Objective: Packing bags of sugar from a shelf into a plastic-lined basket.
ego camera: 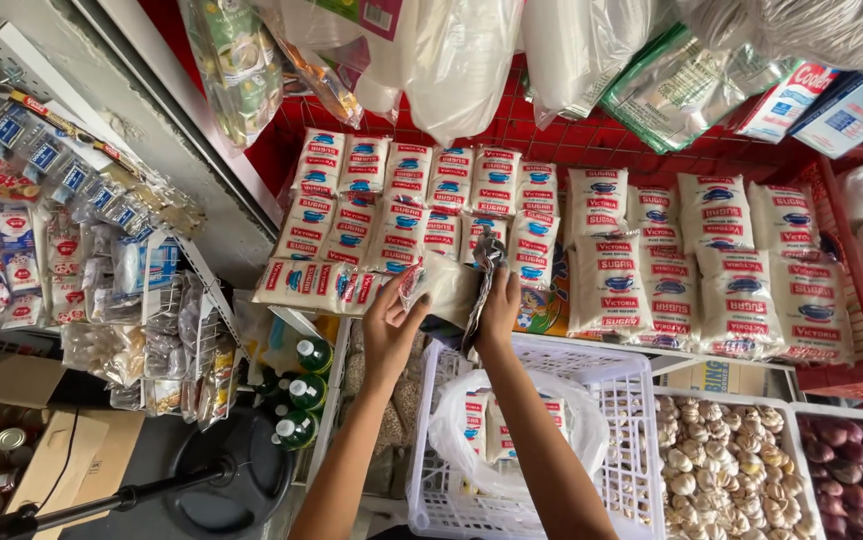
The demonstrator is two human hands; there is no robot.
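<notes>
Held packet: a small white sugar packet [443, 285] sits between both hands at the front edge of the red shelf [831, 200], turned flat side up, probably so it can lie flush with the rows behind it.
Left hand [391, 325]: fingers closed on the packet's left end, thumb on top.
Right hand [499, 305]: clamped on the packet's right end; a crumpled dark wrapper or bag [483, 270] also hangs from these fingers, though what it is I cannot tell.
Stacked packets [401, 215]: laid overlapping in tight rows, small ones left, larger bags [731, 270] right.
Source: white crate [631, 380] below the wrists holds a clear plastic bag [511, 430] with more packets.
Edges: hanging bags [451, 60] crowd the top; a wire rack of sachets [81, 250] closes the left.
Open room: only the narrow front strip of shelf under the hands.
</notes>
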